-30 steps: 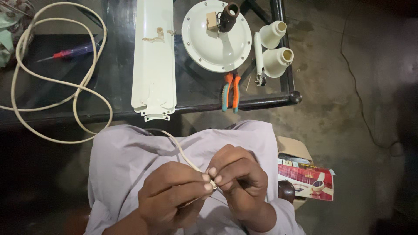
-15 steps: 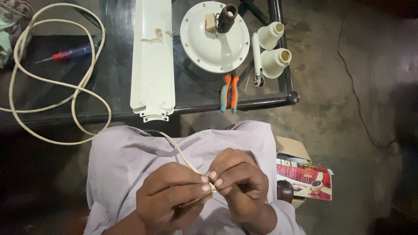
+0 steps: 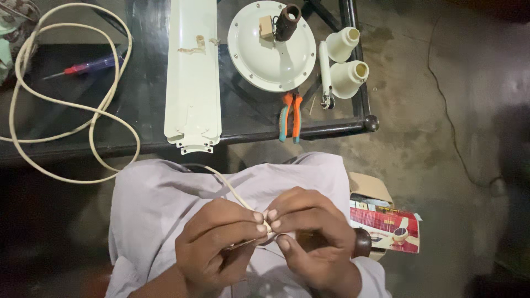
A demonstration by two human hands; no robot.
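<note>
Pinching thin cream cable (image 3: 234, 193) end; left hand (image 3: 218, 248); right hand (image 3: 314, 237)

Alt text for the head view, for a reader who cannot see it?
Left hand and right hand pinch the end of a cream cable over the lap. Ahead, a glass table holds a fan blade, round fan cover and pliers.

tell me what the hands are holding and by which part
Both hands, left hand and right hand, pinch the cream cable at its near end, between thumb and fingertips.
</note>
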